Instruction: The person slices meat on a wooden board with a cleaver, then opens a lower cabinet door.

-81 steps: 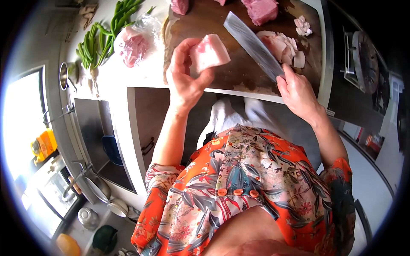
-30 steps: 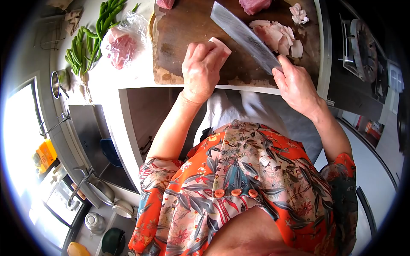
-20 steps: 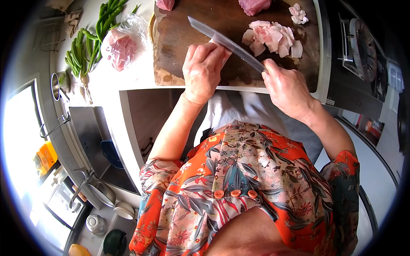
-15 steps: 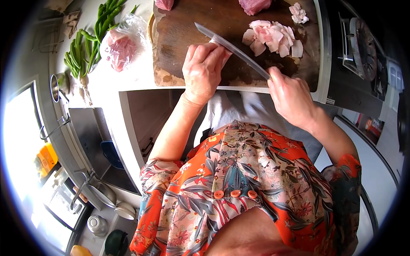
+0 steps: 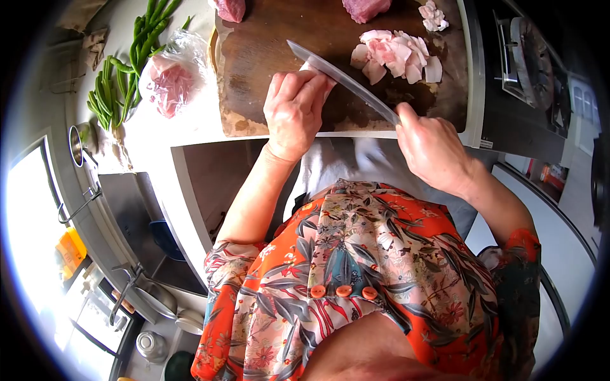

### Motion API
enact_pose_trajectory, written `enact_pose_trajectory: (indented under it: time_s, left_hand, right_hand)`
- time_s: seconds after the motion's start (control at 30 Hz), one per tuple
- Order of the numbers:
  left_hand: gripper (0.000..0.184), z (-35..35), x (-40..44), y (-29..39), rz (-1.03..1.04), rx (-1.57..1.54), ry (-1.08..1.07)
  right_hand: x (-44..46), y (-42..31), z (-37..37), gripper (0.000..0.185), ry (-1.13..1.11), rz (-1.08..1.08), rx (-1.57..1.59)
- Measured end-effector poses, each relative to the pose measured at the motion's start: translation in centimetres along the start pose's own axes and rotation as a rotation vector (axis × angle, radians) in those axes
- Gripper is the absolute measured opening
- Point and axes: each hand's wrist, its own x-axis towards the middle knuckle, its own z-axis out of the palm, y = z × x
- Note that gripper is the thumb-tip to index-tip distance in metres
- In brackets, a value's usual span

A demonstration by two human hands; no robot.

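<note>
My right hand (image 5: 435, 149) is closed around the handle of a knife (image 5: 346, 79), whose blade slants up and left over the brown cutting board (image 5: 254, 63). With its fingers curled, my left hand (image 5: 292, 114) presses a pale piece of meat (image 5: 309, 67) onto the board, right beside the blade. Much of that piece is hidden by the fingers and the knife. Beyond the blade lies a pile of thin pale meat slices (image 5: 397, 56). A smaller heap of bits (image 5: 433, 16) sits at the far right, and pink meat chunks (image 5: 366, 9) lie along the far edge.
Left of the board, meat in a clear plastic bag (image 5: 170, 86) rests on the white counter (image 5: 197, 114), beside long green peppers (image 5: 147, 41) and a bunch of green stalks (image 5: 108, 98). A stove (image 5: 530, 60) stands at the right, a sink (image 5: 127, 203) at the lower left.
The whole view has shifted slightly, so the board and its contents appear a little further left. Both hands keep their hold, and the blade stays beside the left fingers.
</note>
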Motion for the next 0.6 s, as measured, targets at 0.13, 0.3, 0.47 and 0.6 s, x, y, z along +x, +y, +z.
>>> enact_pose_trajectory:
  time_s: [0.13,0.3,0.47,0.6]
  left_hand:
    - [0.016,0.0,0.1,0.2,0.008,-0.018,-0.010]
    - [0.018,0.2,0.0,-0.1,0.015,-0.021,0.000]
    - [0.018,0.3,0.0,1.4,0.034,-0.032,0.009]
    - [0.017,-0.2,-0.3,1.5,0.034,0.003,-0.015]
  right_hand:
    - [3.6,-0.6,0.5,0.007,0.080,-0.086,-0.030]
    - [1.0,0.0,0.1,0.013,-0.022,0.036,0.021]
    - [2.1,-0.4,0.7,0.009,0.027,-0.026,-0.015]
    - [3.3,-1.7,2.0,0.007,0.167,-0.097,-0.136]
